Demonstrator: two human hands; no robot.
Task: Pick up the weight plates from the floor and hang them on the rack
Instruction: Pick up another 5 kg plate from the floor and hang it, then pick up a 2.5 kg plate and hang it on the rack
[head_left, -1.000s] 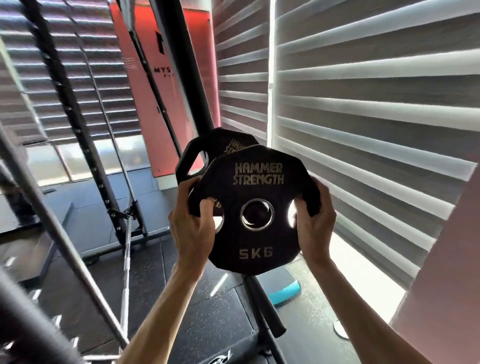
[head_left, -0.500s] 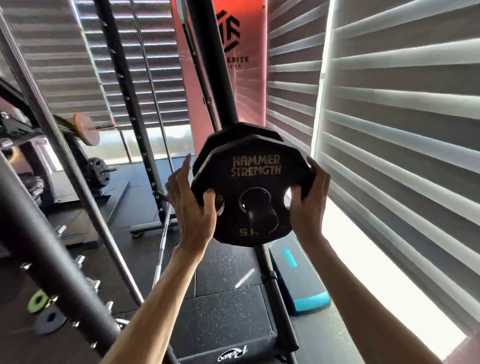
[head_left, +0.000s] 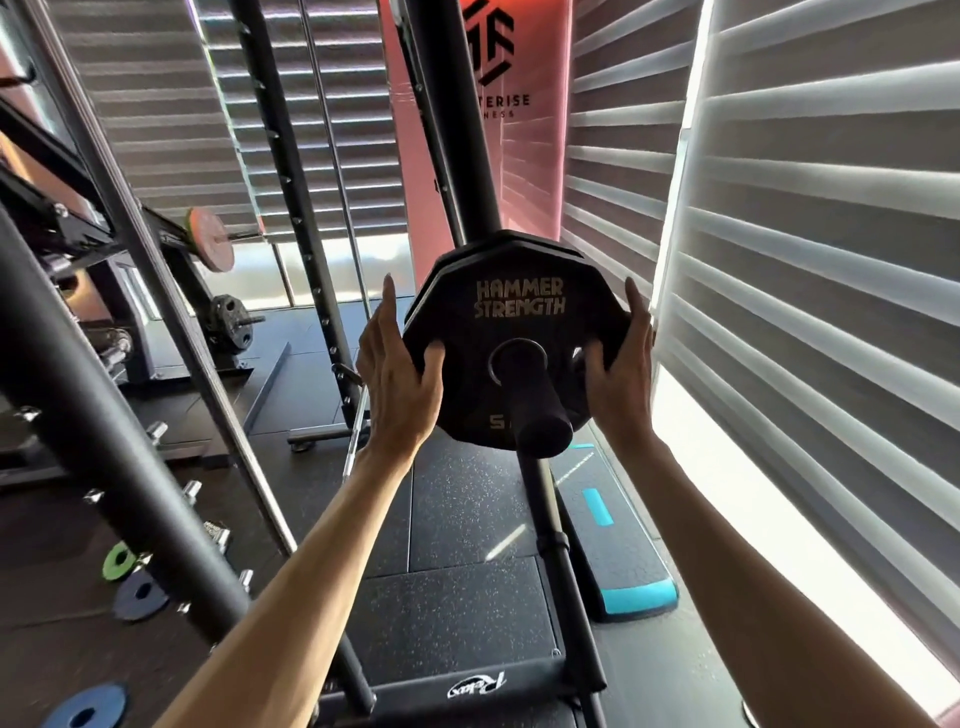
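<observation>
A black 5 kg weight plate marked HAMMER STRENGTH sits on the rack's black peg, which pokes out through its centre hole. Behind it on the same peg is a second black plate, against the rack upright. My left hand holds the front plate's left edge, fingers straight up and thumb on its face. At the right edge, my right hand holds it the same way. Three small plates lie on the floor at lower left: green, dark blue and blue.
A thick black slanted post with pegs crosses the left foreground. A loaded barbell rests on a rack at far left. A black and teal step platform lies on the floor under the peg. Window blinds close off the right side.
The plate, held free in front of the rack a second ago, has gone onto the peg and slid further back along it. Both hands stayed on its edges.
</observation>
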